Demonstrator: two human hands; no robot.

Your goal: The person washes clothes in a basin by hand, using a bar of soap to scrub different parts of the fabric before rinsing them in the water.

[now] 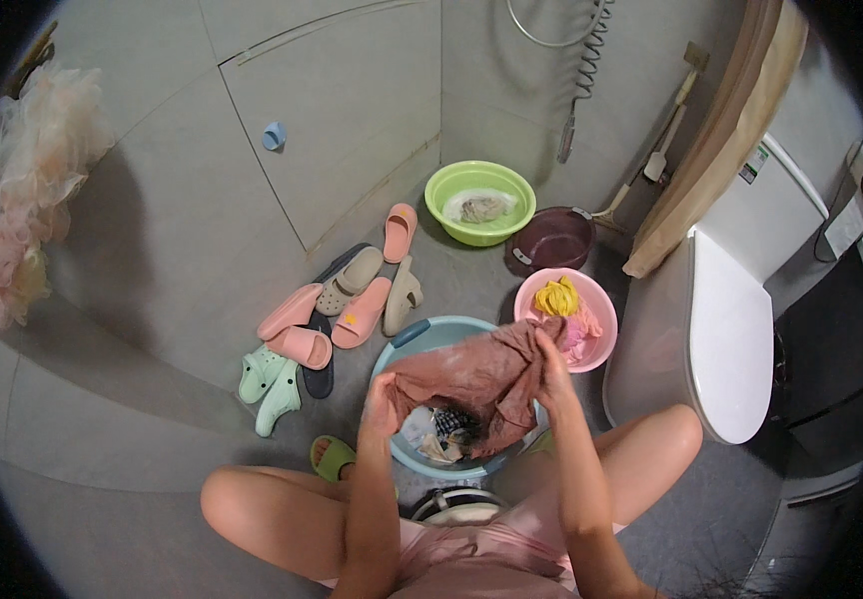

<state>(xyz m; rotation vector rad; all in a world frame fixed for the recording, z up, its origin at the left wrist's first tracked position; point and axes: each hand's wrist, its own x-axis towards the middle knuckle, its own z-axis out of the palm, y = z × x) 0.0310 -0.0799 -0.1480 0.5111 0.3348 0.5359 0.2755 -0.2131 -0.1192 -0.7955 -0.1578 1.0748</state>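
A wet reddish-brown cloth garment [469,374] is stretched between my two hands above a light blue plastic basin [439,472]. My left hand [381,404] grips its left end, near the basin's left side. Its upper right end is held by my right hand [553,367], beside the pink basin. Beneath the garment, a dark checked cloth [452,423] and a pale cloth [443,448] lie in the blue basin; the garment hides the rest of what is in there.
A pink basin [606,352] holds yellow and pink cloths. Behind it stand a dark basin [551,239] and a green basin [479,236] with a cloth in sudsy water. Several slippers and clogs [360,318] lie at the left; a toilet [731,344] stands at the right.
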